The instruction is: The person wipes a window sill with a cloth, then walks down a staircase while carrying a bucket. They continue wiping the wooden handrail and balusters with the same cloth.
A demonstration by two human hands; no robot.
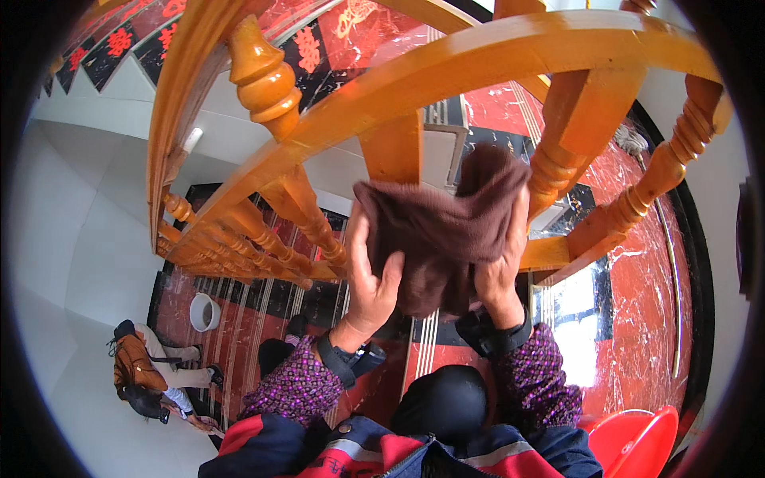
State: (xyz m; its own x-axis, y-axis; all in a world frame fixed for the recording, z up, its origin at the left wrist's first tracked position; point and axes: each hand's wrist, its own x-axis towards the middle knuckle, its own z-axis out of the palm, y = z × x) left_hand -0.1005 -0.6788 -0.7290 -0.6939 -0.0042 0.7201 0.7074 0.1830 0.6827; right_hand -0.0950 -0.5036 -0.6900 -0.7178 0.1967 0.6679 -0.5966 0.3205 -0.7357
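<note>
A dark brown cloth (pixel 442 239) hangs bunched and folded between my two hands, slightly blurred. My left hand (pixel 373 281) grips its left side, thumb in front and fingers partly behind the fabric. On the other side my right hand (pixel 505 263) holds the cloth's right edge, its fingers largely hidden. Just beyond the cloth runs a varnished wooden handrail (pixel 382 101). Behind the cloth stands a square wooden post (pixel 391 146), and a thicker turned newel post (pixel 574 131) rises to the right of my right hand.
Turned balusters (pixel 269 230) line the stairs on the left. Below, a person (pixel 152 364) bends near a white bucket (pixel 205 312) on the steps. A red bucket (pixel 633 442) stands at lower right. A mop (pixel 630 140) lies along the right wall. Red and black marble steps (pixel 382 376) drop away under me.
</note>
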